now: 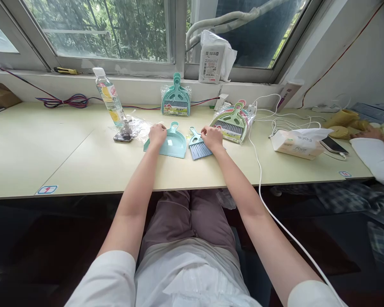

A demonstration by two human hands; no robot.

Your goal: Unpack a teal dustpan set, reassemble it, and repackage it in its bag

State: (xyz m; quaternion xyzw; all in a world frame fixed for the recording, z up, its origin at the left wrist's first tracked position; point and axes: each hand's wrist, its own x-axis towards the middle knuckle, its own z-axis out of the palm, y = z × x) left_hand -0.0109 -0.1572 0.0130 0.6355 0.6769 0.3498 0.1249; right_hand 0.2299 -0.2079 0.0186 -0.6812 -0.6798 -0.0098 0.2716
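A pale bench [83, 170] stretches beneath both hands. Just right of the left hand [158, 135], a light-blue dustpan [174, 145] lies with its left part under that hand. A smaller brush [196, 140] lies between the hands, nearer the right hand [212, 137]: its long axis runs away from the person, handle far and leaning left, bristles [199, 152] near. Both hands' fingers are bent; whether they grip, I cannot tell.

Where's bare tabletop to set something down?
Biggest: table left of the bottle, in front of the cable coil. Smaller: strip between tissue box and front edge. Crowded: left hand at dustpan, right hand at brush; white cables behind tissue box.
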